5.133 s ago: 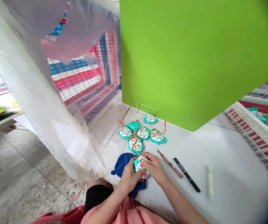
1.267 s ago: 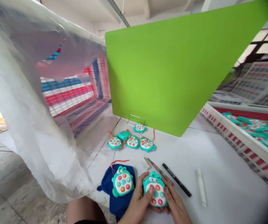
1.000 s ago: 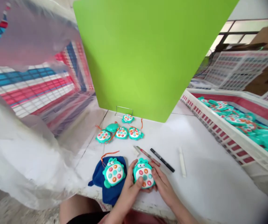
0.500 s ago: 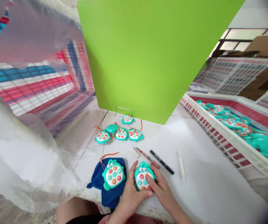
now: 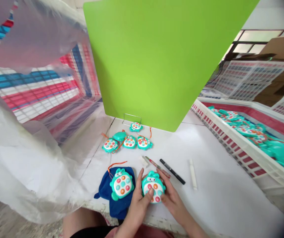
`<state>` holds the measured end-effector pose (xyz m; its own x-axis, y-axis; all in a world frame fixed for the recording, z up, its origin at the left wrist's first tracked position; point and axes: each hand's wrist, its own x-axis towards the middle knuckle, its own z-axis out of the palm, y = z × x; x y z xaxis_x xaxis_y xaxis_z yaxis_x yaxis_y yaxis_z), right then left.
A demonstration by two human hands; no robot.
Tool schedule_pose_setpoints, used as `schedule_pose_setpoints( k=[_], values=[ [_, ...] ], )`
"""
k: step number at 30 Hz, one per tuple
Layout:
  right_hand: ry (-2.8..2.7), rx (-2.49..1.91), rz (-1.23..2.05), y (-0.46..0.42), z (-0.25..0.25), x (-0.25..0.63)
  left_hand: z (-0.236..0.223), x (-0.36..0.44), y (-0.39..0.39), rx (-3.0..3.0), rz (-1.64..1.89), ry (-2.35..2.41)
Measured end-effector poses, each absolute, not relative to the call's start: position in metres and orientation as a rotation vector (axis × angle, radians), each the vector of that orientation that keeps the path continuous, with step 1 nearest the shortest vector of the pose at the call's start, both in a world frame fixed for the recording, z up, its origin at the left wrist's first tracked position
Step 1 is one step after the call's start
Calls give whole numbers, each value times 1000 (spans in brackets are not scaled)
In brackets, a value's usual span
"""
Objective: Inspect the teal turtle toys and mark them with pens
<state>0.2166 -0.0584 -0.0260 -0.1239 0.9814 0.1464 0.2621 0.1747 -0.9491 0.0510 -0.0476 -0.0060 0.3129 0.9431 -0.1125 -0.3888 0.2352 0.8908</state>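
Head view: left hand (image 5: 140, 200) and right hand (image 5: 173, 197) grasp button toy (image 5: 154, 187) near front edge of bench (image 5: 213, 205); handling appears unfinished. Second toy (image 5: 122, 184) lies on blue cloth (image 5: 118, 208). Five toys (image 5: 129, 142) farther back, more in crate (image 5: 246, 159): done or pending, cannot tell.

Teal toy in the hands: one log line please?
left hand: holds teal toy, thumb on front; right hand: holds it; second toy: on blue cloth

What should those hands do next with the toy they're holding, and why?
I'd perhaps slide the left thumb sideways to press another button. The left hand and right hand have the toy between them, face up, and that thumb lies over its front, with several coloured buttons beside it uncovered.
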Motion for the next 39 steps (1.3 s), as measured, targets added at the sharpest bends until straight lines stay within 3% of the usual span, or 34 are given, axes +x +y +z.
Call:
schedule_pose_setpoints(
  k=[5, 11, 15, 22, 28, 39],
  values=[
    [-1942, -1320, 535, -59, -18, 218, -7, 48, -46, 847, 1079, 663],
    [-1643, -1458, 1121, -71, 2, 216, -13, 56, -50, 928, 1083, 752],
    [-1576, -1409, 1303, -78, 13, 211, -12, 60, -51, 1041, 1056, 972],
    [-1411, -1522, 1303, -75, 14, 210, -3, 61, -53, 1117, 1063, 1044],
    [-1191, -1381, 1514, -78, 20, 205, -1, 61, -50, 1038, 1120, 1089],
    [-1070, -1402, 1389, -80, 10, 197, 2, 55, -58, 1143, 1045, 1007]
  ],
)
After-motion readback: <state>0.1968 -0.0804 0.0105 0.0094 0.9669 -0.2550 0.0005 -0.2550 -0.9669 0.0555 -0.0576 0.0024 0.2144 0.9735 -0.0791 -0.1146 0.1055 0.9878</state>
